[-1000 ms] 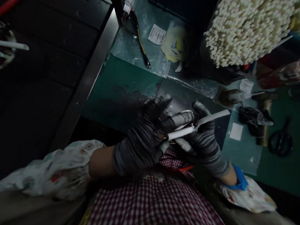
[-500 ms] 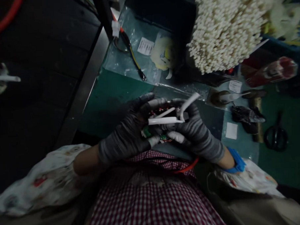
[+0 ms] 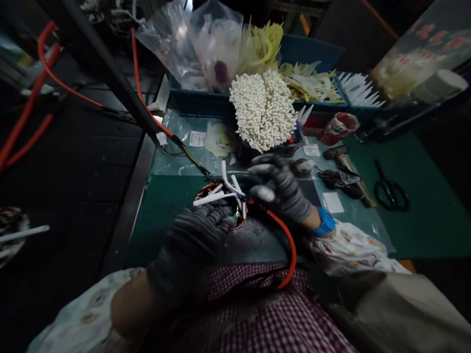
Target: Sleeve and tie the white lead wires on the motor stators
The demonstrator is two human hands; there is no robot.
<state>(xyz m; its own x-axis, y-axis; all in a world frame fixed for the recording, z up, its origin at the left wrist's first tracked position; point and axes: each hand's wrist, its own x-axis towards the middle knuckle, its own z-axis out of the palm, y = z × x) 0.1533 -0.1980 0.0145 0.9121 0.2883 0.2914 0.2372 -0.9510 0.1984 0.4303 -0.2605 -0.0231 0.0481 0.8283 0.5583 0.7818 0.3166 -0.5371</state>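
Observation:
A ring-shaped motor stator [image 3: 237, 227] with copper-coloured windings and a bit of green lies in front of me. White sleeves [image 3: 214, 198] stick out from its top, and an orange cable [image 3: 288, 242] runs from them towards my lap. My left hand [image 3: 197, 233], in a grey glove and smeared by motion, is closed over the near left side of the stator; its fingertips are partly hidden. To the right, my gloved right hand [image 3: 280, 185] is raised beside the sleeves and cable end, thumb and fingers apart, with nothing visible between them.
A bundle of thin white tubes [image 3: 262, 110] stands behind the stator. To the right lie a hammer [image 3: 350, 169], black scissors [image 3: 392, 193] and a white card [image 3: 333, 202]. Blue bins [image 3: 204, 102] line the back. Another wired cable [image 3: 191, 156] lies at left, near a dark post [image 3: 105, 62].
My view has tilted up, showing more of the bench's back. My right hand has come off the stator and lifted to the right. The orange cable now shows at the sleeves.

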